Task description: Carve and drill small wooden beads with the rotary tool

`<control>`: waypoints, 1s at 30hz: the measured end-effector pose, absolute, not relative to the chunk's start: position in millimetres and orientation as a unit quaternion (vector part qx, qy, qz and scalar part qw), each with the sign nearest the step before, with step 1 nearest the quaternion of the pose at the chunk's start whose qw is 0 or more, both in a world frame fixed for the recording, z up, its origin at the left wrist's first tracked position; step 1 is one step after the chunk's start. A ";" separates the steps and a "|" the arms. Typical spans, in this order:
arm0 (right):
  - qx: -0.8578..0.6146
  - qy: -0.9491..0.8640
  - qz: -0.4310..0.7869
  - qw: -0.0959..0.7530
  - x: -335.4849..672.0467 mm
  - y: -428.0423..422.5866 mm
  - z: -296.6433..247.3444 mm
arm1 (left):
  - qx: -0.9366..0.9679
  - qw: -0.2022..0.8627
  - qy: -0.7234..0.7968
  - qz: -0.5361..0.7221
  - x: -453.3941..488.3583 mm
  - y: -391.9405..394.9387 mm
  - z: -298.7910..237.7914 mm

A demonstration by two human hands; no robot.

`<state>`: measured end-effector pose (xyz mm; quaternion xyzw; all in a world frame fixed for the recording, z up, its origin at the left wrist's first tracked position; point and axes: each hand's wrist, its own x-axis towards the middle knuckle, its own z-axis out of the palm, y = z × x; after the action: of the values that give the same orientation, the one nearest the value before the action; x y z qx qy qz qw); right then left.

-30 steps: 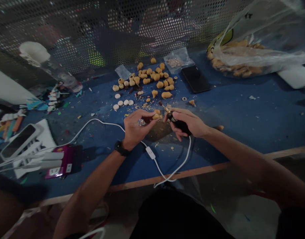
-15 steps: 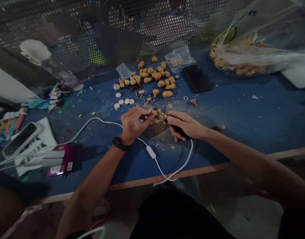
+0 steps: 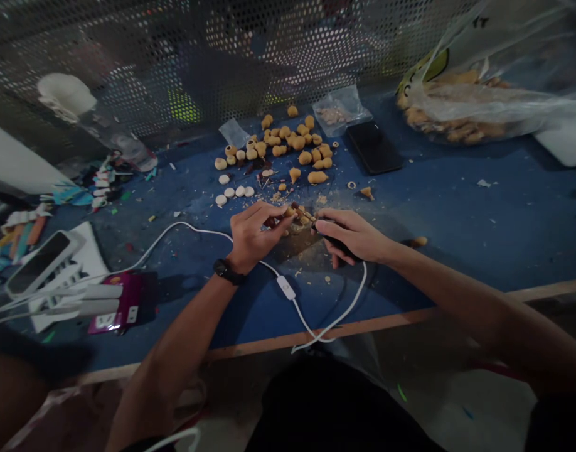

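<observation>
My left hand (image 3: 250,233) pinches a small tan gourd (image 3: 290,213) between thumb and fingertips; the fingers partly cover it. Wrapped in my right hand (image 3: 356,233) is a slim black corded hand tool (image 3: 341,246), its thin tip pointing left at the gourd. Whether the tip touches the gourd is too small to tell. A white cable (image 3: 361,287) runs from the tool's rear, with an inline switch (image 3: 285,287) on it. Shavings and crumbs (image 3: 303,229) lie under both hands. Beyond them is a cluster of small gourds (image 3: 297,142), some with cut-open tops.
White discs (image 3: 228,193) lie left of the gourds. A black phone (image 3: 375,147) and a small clear bag (image 3: 341,113) sit behind, with a large bag of gourds (image 3: 457,113) at right. A purple power box (image 3: 123,304) with plugs stands left. Perforated metal (image 3: 184,56) borders the back.
Hardly anything differs. The view has shifted very slightly; both hands keep their holds on the gourd and the corded tool in nearly the same place.
</observation>
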<state>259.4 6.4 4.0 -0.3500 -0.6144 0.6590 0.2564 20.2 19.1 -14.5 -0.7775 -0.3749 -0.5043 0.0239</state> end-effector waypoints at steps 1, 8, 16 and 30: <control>-0.350 -0.615 0.658 0.257 259.6 6.5 4.0 | -0.777 0.024 -0.374 -0.506 20.2 19.1 -14.8; -0.347 -0.619 0.657 0.254 260.2 7.0 3.4 | -0.777 0.021 -0.368 -0.510 21.3 19.0 -13.7; -0.340 -0.629 0.651 0.255 261.8 7.7 1.9 | -0.777 0.020 -0.385 -0.498 20.4 19.6 -13.8; -0.342 -0.625 0.655 0.252 262.7 8.1 -1.7 | -0.778 0.018 -0.377 -0.502 21.0 19.8 -13.0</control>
<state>262.7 8.1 -1.7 -0.3421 -0.6247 0.6553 0.2515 21.0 19.8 -13.0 -0.7783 -0.3771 -0.5017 0.0183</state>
